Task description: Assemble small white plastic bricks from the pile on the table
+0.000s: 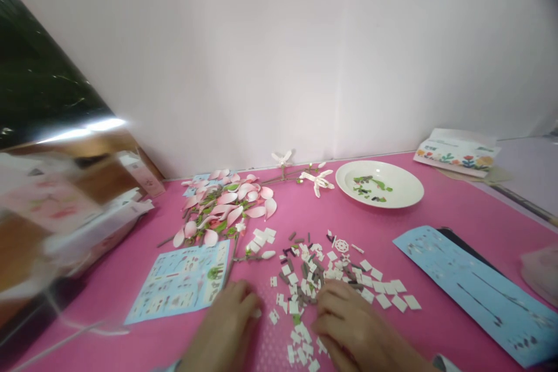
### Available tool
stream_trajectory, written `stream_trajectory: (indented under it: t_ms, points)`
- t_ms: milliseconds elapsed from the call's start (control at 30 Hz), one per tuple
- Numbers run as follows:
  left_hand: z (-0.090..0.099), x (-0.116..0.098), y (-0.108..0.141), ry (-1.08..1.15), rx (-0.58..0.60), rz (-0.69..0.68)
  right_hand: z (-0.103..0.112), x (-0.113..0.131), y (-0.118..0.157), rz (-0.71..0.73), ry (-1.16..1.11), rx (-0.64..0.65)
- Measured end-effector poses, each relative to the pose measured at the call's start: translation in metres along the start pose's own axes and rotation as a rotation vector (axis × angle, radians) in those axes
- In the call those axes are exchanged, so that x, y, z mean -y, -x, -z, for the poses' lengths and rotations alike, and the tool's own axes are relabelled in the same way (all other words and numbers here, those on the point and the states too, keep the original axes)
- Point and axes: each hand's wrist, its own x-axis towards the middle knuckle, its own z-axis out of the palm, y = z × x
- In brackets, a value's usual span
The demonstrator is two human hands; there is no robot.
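Observation:
My left hand (pixel 231 319) is near the instruction sheet's right corner, fingers curled, with a small white brick piece (pixel 256 314) at the fingertips. Over the right side of a pile of loose pieces is my right hand (pixel 353 322), its fingers bent and slightly apart, touching the pieces. The pile mixes white tiles (pixel 383 301), grey-brown and dark bits, and a few green ones. A round white lattice piece (pixel 341 245) sits at its far edge. Under my right palm the pieces are hidden.
Pink petals with green leaves (pixel 226 209) are heaped at the back left. Light-blue instruction sheets lie left (pixel 183 282) and right (pixel 479 290), the right one over a dark flat object (pixel 466 247). Behind are white flower branches (pixel 320 182) and a white plate (pixel 405 197). Boxes (pixel 100 226) stand far left.

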Motion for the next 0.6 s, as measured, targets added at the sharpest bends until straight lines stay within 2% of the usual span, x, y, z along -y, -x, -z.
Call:
stream_trajectory:
  t_ms: [167, 300, 600]
  points:
    - [0.004, -0.012, -0.002, -0.015, -0.010, -0.012, 0.000, -0.001, 0.000, 0.006, -0.009, -0.005]
    - [-0.003, -0.021, -0.008, -0.073, -0.023, 0.028, 0.001, 0.001, -0.001, 0.011, -0.009, -0.019]
    - [-0.015, -0.023, -0.015, -0.050, -0.074, -0.020, -0.003, -0.001, -0.001, 0.001, -0.002, -0.017]
